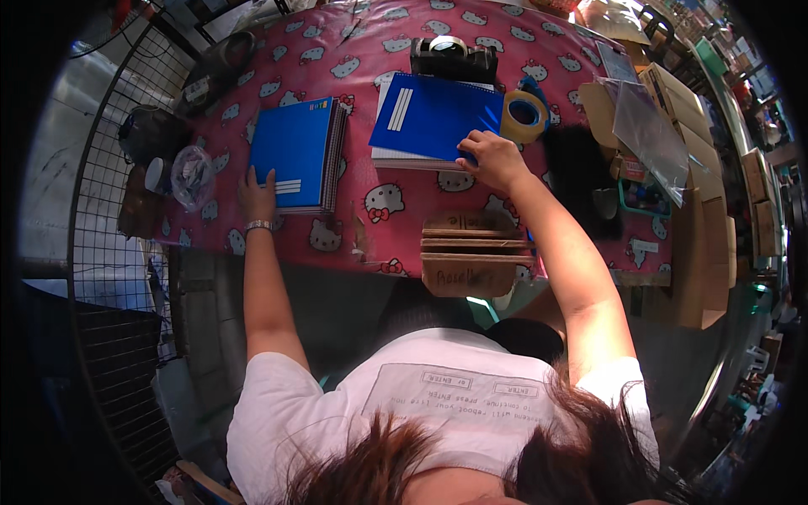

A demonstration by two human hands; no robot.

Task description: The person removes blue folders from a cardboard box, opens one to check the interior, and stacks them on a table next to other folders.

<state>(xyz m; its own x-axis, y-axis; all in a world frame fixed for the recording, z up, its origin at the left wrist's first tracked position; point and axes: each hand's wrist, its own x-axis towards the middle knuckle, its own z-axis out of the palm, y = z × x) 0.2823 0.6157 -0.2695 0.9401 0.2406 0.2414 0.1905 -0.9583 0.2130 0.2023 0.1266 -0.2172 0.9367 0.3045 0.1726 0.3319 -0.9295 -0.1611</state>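
Note:
A neat stack of blue spiral notebooks [290, 147] lies at the left of the table. My left hand [257, 198] rests along its lower left edge, fingers stretched out and thumb near the cover's white label lines. Right of it, another blue notebook [438, 114] lies at a slant, with white lined pages [412, 159] showing below its cover. The fingers of my right hand [492, 158] are curled over this notebook's lower right corner, closed on it. The undersides of those fingers are hidden.
A pink patterned cloth [324, 236] covers the table. Behind the right notebook stands a black tape dispenser [453, 61]; a tape roll [523, 116] sits beside it. Slotted wooden boards [471, 257] stand at the near edge. Cardboard [703, 244] lines the right, wire mesh [101, 219] the left.

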